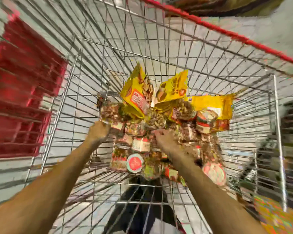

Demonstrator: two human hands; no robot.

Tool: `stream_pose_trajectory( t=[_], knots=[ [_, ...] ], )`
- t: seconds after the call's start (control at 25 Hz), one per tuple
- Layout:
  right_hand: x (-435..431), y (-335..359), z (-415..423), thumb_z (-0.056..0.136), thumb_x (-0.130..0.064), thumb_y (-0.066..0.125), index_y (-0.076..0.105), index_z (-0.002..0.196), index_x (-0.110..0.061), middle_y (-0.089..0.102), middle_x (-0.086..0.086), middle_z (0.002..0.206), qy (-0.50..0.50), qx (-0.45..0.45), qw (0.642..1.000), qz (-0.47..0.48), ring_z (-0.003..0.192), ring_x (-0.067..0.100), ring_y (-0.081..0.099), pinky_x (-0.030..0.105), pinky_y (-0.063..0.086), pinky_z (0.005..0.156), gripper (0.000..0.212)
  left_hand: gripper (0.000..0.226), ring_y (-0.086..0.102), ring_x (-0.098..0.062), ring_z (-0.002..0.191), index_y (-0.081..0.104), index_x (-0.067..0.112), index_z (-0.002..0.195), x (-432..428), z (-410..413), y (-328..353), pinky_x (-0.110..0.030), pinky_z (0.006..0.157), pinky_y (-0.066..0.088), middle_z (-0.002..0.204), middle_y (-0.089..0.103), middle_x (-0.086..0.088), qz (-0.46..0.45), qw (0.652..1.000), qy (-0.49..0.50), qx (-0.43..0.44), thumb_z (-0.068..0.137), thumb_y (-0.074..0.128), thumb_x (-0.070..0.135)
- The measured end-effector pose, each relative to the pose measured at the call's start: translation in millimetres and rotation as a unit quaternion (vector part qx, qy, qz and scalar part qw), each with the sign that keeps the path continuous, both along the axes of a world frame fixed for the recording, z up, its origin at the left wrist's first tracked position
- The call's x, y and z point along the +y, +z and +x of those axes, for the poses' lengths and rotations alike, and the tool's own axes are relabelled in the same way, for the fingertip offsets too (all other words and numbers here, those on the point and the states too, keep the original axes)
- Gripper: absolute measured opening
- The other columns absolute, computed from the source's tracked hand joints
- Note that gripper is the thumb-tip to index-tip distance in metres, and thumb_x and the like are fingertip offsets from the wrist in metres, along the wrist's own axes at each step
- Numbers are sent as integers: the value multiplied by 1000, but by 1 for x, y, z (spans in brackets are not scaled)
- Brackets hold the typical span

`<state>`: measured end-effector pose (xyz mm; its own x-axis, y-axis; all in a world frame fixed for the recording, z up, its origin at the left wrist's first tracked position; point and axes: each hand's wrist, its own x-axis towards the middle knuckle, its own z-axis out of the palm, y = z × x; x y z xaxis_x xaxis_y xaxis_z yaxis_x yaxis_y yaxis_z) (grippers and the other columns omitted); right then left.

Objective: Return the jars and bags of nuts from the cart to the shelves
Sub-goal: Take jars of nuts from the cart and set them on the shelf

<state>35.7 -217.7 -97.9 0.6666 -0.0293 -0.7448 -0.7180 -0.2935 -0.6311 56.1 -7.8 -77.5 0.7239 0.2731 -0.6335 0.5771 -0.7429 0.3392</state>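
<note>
One jar (108,113) by left hand (98,131), right hand (165,141) among jars (140,144), bags (139,93) beyond

- No text, brand or number can be read anywhere; everything printed is smeared by blur.
- On the yellow bag (137,92) at 12 o'clock in the cart (210,26), a red-and-white printed panel is seen, but no letter can be made out.
- On the jar labels (140,144) at the middle and the round red lid (134,162) at 6 o'clock, only blurred marks are shown.
</note>
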Motion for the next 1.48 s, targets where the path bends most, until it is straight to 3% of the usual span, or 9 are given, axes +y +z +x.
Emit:
stream_pose_trajectory(
  t=[0.32,0.52,0.8,0.92,1.04,1.12,1.2,1.28,1.48],
  knots=[
    [51,-111,10,97,-13,40,62,83,-5,64,15,84,-19,114,991,60,78,28,58,43,47,83,27,77,26,-35,136,14,0,146,25,78,-132,-45,112,22,149,24,-20,151,905,-385,-101,85,59,17],
    [44,-112,17,95,-6,42,64,87,2,67,21,79,-136,184,962,148,61,22,59,19,49,54,25,90,39,-35,125,32,2,137,33,100,-136,-44,107,27,134,43,-21,141,890,-421,-104,68,76,39],
    [19,-103,22,97,-51,29,57,112,-1,63,21,102,-103,324,893,294,95,29,66,35,57,76,59,86,53,-25,114,44,15,133,11,26,-66,-35,95,44,125,55,-7,-93,924,-350,-125,62,78,50],
    [16,-97,13,92,-54,39,61,94,-12,73,8,74,-94,321,895,294,68,21,71,31,59,57,48,61,53,-25,123,46,16,136,-21,-12,-44,-39,107,38,134,56,-3,-63,802,-538,-252,81,68,32],
    [-2,-100,11,73,-68,55,65,86,-18,72,2,66,-145,290,899,293,57,18,69,30,57,53,53,46,48,-20,129,31,23,137,-44,-29,-44,-43,113,24,140,50,4,42,652,-655,-381,100,11,5],
    [-16,-102,16,78,-75,40,70,94,-14,73,5,76,-165,303,867,360,64,18,70,29,56,60,70,50,44,-25,129,35,22,138,-45,-37,-54,-45,106,36,141,47,-3,42,708,-598,-373,92,29,3],
    [-28,-104,18,75,-77,36,70,102,-11,73,11,94,-169,296,863,373,81,24,71,33,56,69,79,49,46,-33,123,47,10,134,-34,-38,-69,-51,98,46,135,50,-15,-26,876,-386,-288,85,55,7],
    [-31,-105,18,67,-78,39,64,108,-12,72,15,101,-166,289,871,362,91,29,70,38,57,70,81,46,43,-34,124,45,1,133,-13,-22,-91,-41,102,41,135,44,-21,-20,978,-128,-163,92,55,18],
    [-22,-116,15,71,-79,34,64,113,-12,66,19,116,-197,281,861,376,104,31,65,47,49,87,85,69,40,-43,123,36,-10,131,-6,30,-169,-45,101,33,133,43,-32,36,997,65,-1,91,52,44]
  ],
)
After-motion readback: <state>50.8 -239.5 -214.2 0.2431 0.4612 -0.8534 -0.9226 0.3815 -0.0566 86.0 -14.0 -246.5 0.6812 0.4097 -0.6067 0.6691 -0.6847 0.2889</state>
